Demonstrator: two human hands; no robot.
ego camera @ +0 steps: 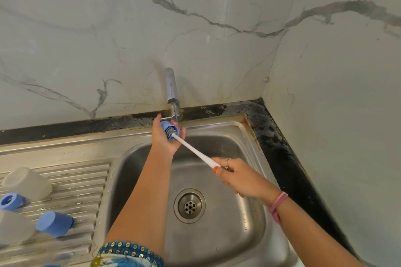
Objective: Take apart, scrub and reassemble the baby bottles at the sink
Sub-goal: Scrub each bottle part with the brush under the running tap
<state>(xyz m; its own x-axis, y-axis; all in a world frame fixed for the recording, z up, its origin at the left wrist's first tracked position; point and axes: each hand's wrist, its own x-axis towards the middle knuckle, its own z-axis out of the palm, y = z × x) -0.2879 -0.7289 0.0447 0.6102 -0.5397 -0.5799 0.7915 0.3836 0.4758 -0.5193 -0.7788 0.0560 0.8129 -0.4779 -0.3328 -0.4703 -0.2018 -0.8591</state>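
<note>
The left hand point(166, 136) holds its grip around a small blue bottle collar point(170, 130), fingers curled behind it and its open end turned toward the camera, just under the tap point(173, 93) at twelve o'clock of the sink point(249, 212). The right hand point(236, 178) has its grip closed narrow on the tail of a white-handled bottle brush point(195, 151), thumb laid along the handle; the bristle head sits inside the collar. Whether water is running I cannot tell.

Out from the hands, the basin lies below with its drain point(189, 205) at about six o'clock of them. On the ribbed drainboard point(76, 180), at eight to nine o'clock, parts lie taken apart: a clear cap point(26, 182) upended, a blue ring point(10, 201) just beside it, a blue cap point(54, 223) on its side, and a frosted bottle body point(13, 232) partly out of view.

By my reading, the dismantling is done, at least for the pieces shown, and scrubbing is under way on this one collar. Which drainboard pieces are already washed cannot be told. Rinsing and all reassembly seem still to come.
</note>
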